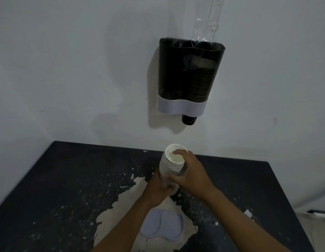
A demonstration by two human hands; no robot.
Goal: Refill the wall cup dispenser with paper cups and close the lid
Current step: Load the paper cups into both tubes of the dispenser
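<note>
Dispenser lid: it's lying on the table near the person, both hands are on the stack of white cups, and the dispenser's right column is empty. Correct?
Not quite. The head view shows the dispenser with a stack of dark cups in its right column. The rest holds: the lid lies on the table, and the left hand and right hand both grip the stack of white cups.

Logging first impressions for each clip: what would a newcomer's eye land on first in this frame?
Most likely the stack of white paper cups, held over the table's far edge by both hands: the left hand grips its base and the right hand curls over its rim. Next, the dark wall dispenser above, open-topped, with dark cups in its right column. Its pale lid lies on the worn black table near the person.
</note>
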